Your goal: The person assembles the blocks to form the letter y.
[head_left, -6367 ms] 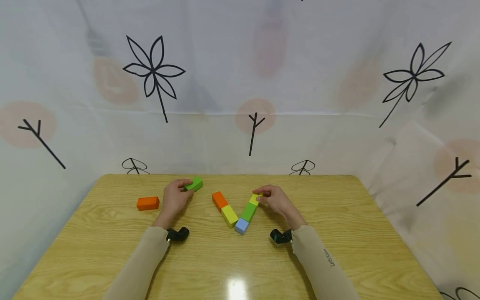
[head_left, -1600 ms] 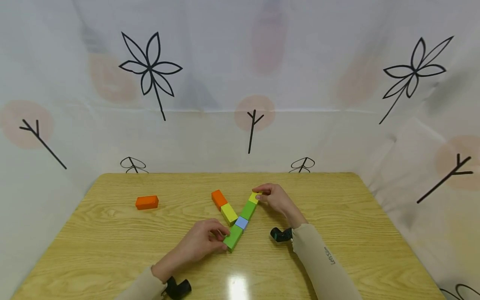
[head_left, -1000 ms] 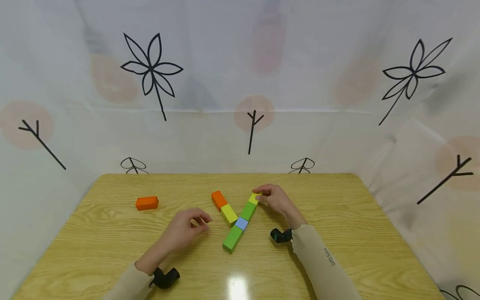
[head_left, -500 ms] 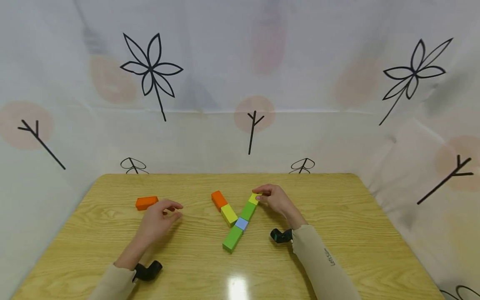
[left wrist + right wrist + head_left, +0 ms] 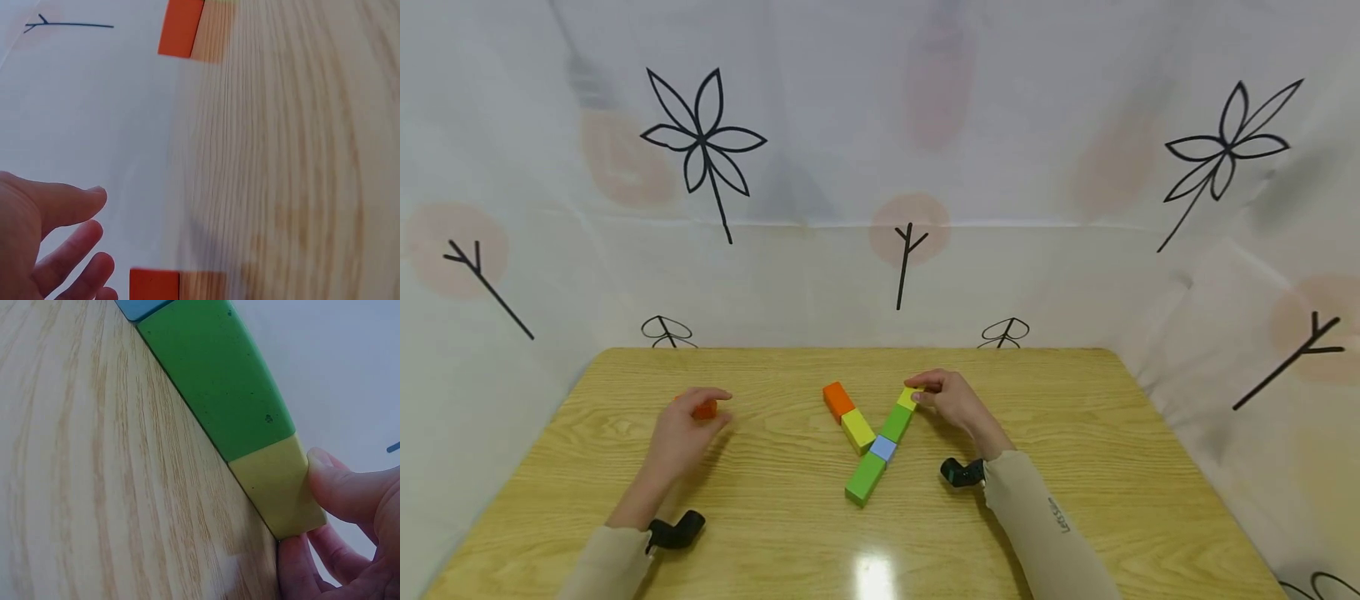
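Observation:
On the left of the head view, my left hand (image 5: 681,437) hovers at an orange block (image 5: 705,410), partly hiding it. Thumb and fingers stand apart with nothing between them; the left wrist view has the same orange block (image 5: 154,285) just beyond the fingertips. My right hand (image 5: 955,400) pinches a small yellow block (image 5: 281,487) by its end. That block tops a slanted row with a green block (image 5: 896,422), a light blue block (image 5: 883,448) and another green block (image 5: 865,478). A larger yellow block (image 5: 858,430) and an orange block (image 5: 838,401) form a second arm.
The blocks lie on a wooden table (image 5: 760,517), with the slanted row near its middle. A white cloth (image 5: 805,275) with printed plants hangs behind the table's far edge and along both sides.
My left hand brought the green block from the far side to the row's near end and let go. It then moved left to the lone orange block. My right hand stayed put.

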A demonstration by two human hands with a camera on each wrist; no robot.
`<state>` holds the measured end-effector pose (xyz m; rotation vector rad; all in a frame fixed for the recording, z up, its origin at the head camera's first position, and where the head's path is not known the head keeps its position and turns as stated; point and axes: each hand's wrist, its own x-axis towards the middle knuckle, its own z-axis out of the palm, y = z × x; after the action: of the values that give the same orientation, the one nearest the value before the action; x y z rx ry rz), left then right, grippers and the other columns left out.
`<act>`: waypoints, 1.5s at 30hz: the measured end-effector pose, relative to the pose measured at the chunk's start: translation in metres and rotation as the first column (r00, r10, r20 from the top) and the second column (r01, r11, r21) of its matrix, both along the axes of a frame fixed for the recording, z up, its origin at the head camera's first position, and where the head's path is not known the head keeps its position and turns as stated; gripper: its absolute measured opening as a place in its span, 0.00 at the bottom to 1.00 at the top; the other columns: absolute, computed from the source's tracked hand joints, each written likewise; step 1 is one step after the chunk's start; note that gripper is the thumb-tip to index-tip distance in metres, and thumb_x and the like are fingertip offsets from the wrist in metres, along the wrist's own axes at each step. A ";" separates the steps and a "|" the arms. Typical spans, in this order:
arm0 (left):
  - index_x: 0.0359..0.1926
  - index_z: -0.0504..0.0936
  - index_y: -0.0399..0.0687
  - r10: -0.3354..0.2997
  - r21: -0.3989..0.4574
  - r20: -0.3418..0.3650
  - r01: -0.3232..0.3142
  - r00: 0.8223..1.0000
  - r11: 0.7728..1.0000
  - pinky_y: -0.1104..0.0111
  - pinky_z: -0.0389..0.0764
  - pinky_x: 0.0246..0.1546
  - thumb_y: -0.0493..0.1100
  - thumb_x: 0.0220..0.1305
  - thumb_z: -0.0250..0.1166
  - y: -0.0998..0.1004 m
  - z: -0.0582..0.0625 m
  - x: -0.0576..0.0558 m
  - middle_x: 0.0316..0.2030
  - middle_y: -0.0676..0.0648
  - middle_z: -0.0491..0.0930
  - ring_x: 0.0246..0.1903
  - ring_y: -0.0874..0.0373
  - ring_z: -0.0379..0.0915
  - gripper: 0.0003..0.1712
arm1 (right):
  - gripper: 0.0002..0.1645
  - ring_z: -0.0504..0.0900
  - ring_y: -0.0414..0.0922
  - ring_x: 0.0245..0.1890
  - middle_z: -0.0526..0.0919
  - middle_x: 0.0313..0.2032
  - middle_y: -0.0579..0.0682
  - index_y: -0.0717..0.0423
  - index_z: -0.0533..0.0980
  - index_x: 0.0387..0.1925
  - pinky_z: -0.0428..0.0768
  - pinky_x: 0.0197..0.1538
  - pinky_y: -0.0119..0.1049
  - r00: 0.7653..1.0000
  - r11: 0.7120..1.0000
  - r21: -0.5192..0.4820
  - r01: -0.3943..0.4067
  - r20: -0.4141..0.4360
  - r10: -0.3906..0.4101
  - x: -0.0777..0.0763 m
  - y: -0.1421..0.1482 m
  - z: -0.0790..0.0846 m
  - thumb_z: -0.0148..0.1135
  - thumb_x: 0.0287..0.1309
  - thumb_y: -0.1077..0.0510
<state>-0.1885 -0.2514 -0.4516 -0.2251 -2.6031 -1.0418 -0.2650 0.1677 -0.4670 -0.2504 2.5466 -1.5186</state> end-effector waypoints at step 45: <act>0.48 0.84 0.36 0.059 -0.045 0.163 -0.052 0.985 0.998 0.40 0.74 0.51 0.33 0.65 0.66 -0.040 -0.006 -0.015 0.56 0.31 0.74 0.55 0.30 0.69 0.11 | 0.15 0.77 0.50 0.51 0.78 0.56 0.55 0.55 0.84 0.52 0.76 0.45 0.37 1.000 1.000 0.024 0.015 -0.002 -0.015 -0.001 -0.001 0.000 0.65 0.64 0.63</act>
<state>-0.2038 -0.2915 -0.4578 -0.0782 -2.7621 -1.0297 -0.2664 0.1664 -0.4674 -0.2300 2.5717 -1.4926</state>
